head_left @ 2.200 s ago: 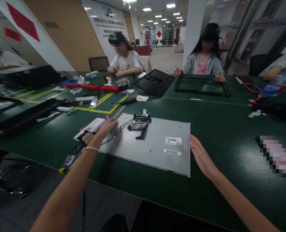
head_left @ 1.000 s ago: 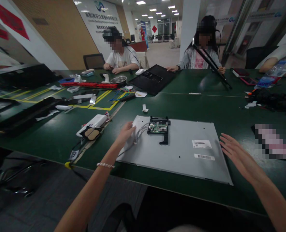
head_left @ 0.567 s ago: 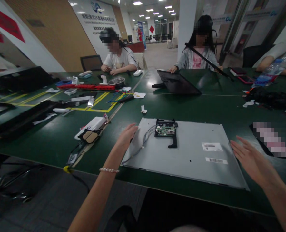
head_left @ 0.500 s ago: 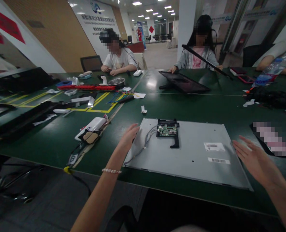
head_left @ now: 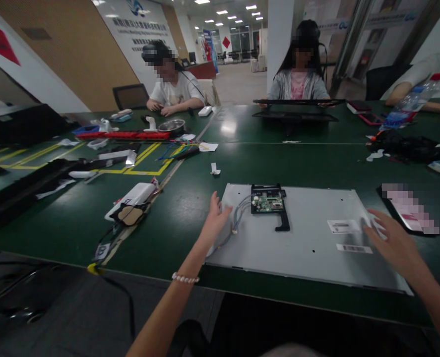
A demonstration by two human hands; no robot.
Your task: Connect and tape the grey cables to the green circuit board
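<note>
A flat display panel lies metal back up near the table's front edge. Fixed to its upper part is a green circuit board in a black bracket, with grey cables running off to the left. My left hand is at the panel's left edge, fingers extended and thumb apart over the metal. On the opposite side, my right hand has its fingers stretched over the right edge, beside two white labels. Whether the fingertips press on the panel is hard to tell.
A phone lies right of the panel. To the left are a white device with a strap and a long black frame. Across the table one person holds a black screen; another sits by a metal bowl.
The panel has shifted right, closer to the phone. My left hand's thumb now reaches over its edge, and my right fingers overlap the other edge. The person opposite has levelled the black parts.
</note>
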